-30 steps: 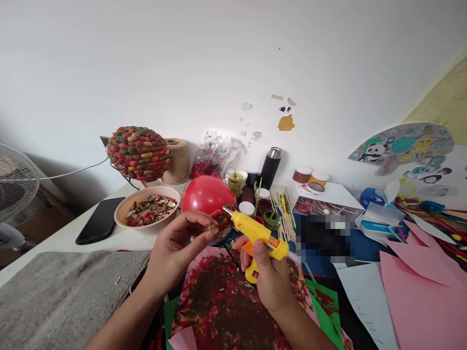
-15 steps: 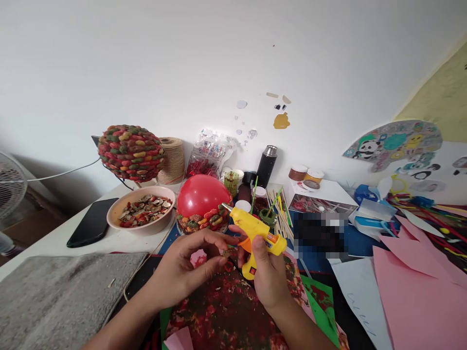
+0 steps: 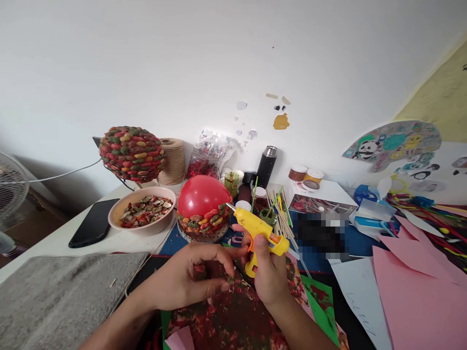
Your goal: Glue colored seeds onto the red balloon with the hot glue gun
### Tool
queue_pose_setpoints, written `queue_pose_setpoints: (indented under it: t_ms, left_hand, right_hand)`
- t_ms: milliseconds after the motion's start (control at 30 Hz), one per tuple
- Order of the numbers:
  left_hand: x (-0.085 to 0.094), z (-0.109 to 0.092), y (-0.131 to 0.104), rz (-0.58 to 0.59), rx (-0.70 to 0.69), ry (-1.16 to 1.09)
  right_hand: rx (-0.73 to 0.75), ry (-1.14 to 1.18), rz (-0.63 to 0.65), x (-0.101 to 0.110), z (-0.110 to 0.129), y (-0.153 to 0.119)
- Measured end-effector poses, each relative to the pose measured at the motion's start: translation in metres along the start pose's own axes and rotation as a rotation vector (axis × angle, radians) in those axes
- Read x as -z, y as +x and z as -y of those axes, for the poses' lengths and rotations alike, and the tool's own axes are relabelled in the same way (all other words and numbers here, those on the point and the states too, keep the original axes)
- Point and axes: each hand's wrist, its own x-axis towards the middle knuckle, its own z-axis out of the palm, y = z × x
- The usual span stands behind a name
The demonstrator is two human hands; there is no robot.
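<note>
My right hand (image 3: pixel 272 274) is closed round the handle of a yellow hot glue gun (image 3: pixel 255 231), its nozzle pointing up and left. In my left hand (image 3: pixel 193 277), thumb and forefinger pinch a small greenish painted shell (image 3: pixel 230 280), probably pistachio. A red piece (image 3: pixel 199 272) is tucked against that hand's curled fingers. Just beyond my hands sits a red balloon (image 3: pixel 203 196), its lower part ringed with painted shells (image 3: pixel 202 221), on a round base. Below my hands lies a paint-smeared sheet (image 3: pixel 233 316).
At left are a bowl (image 3: pixel 122 224) of shells, a black phone (image 3: pixel 93 223), a shell-covered ball (image 3: pixel 132 154) and a twine spool (image 3: pixel 172 160). Paint jars, sticks (image 3: pixel 280 214) and a black flask (image 3: pixel 266 166) stand at the back. Pink paper (image 3: pixel 416 291) lies right.
The glue gun has shifted slightly right. My left hand has turned and lowered a little, showing the pinched shell and the red piece more clearly. The balloon's round base shows more.
</note>
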Motion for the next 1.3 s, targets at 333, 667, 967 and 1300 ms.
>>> queue_pose_setpoints:
  t_ms: [333, 667, 967, 1300]
  left_hand:
    - [0.016, 0.001, -0.001, -0.164, -0.110, 0.055]
    - [0.027, 0.017, 0.012, -0.858, -0.214, -0.162]
    - [0.020, 0.014, 0.008, -0.825, -0.200, 0.017]
    - [0.017, 0.016, 0.007, -0.792, -0.237, 0.085]
  right_hand:
    - [-0.045, 0.024, -0.053, 0.003, 0.012, 0.012]
    - [0.048, 0.101, 0.178, -0.001, -0.008, -0.007]
    - [0.046, -0.045, 0.163, -0.002, -0.001, -0.005]
    - [0.062, -0.113, 0.161, -0.003, 0.004, -0.005]
